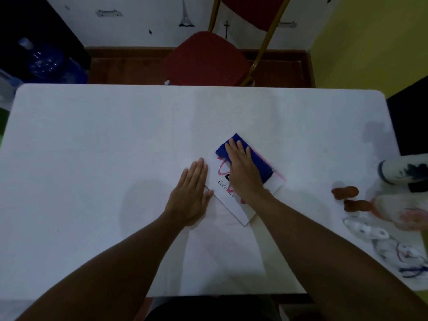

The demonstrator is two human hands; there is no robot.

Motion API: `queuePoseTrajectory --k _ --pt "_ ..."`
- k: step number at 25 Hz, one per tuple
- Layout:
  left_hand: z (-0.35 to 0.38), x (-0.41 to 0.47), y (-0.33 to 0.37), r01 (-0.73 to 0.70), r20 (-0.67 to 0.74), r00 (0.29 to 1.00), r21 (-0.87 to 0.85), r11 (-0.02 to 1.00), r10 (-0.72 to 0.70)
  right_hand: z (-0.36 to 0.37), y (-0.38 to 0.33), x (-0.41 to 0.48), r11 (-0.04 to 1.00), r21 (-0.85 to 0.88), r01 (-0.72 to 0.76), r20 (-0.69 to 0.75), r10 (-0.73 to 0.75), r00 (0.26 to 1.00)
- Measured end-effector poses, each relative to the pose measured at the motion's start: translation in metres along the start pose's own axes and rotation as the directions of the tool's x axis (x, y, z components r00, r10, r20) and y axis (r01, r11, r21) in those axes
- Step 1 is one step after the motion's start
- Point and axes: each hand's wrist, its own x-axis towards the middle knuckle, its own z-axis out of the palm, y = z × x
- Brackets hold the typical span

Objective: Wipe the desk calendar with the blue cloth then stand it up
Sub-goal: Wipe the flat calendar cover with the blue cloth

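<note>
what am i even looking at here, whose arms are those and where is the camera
There is no machine here. The arms belong to a person, and the single camera sits on that person's head, looking forward and down, so you see the scene as they do.

In front of them is a white table. A desk calendar lies flat on it, turned at an angle. The left hand rests open, palm down, at the calendar's left edge, apparently steadying it. The right hand presses flat on a folded blue cloth that lies on the calendar's far end; nothing is gripped in closed fingers.

At the table's right edge are some small brown pieces and blurred pale items I cannot identify. Beyond the table stands a red chair, and a blue water bottle stands at the far left.
</note>
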Motion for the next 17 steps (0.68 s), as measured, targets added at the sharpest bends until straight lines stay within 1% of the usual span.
queuePoseTrajectory --k 2,7,10,13,15,17 --pt "0.003 0.000 -0.001 0.000 -0.021 1.000 0.002 1.000 0.001 0.000 0.000 0.001 0.998 0.060 0.035 0.005 -0.035 0.999" --pt "0.004 0.000 -0.001 -0.005 -0.028 1.000 -0.004 1.000 0.005 0.003 0.008 -0.014 0.968 0.073 0.241 0.106 -0.248 0.963" --pt "0.004 0.001 -0.001 -0.006 -0.022 1.000 0.018 1.000 0.006 0.002 0.016 -0.029 0.942 0.078 0.326 0.086 -0.332 0.939" --pt "0.004 0.001 -0.002 -0.007 -0.010 1.000 0.035 0.999 0.008 0.002 0.024 -0.061 0.928 0.116 0.355 0.067 -0.364 0.929" --pt "0.004 0.002 -0.002 -0.006 -0.008 1.000 0.037 0.999 0.007 0.001 0.033 -0.086 0.905 0.131 0.405 0.084 -0.418 0.905" --pt "0.002 0.001 -0.001 -0.013 -0.004 1.000 0.030 0.999 0.013 -0.008 0.044 -0.097 0.869 0.135 0.475 0.114 -0.490 0.864"
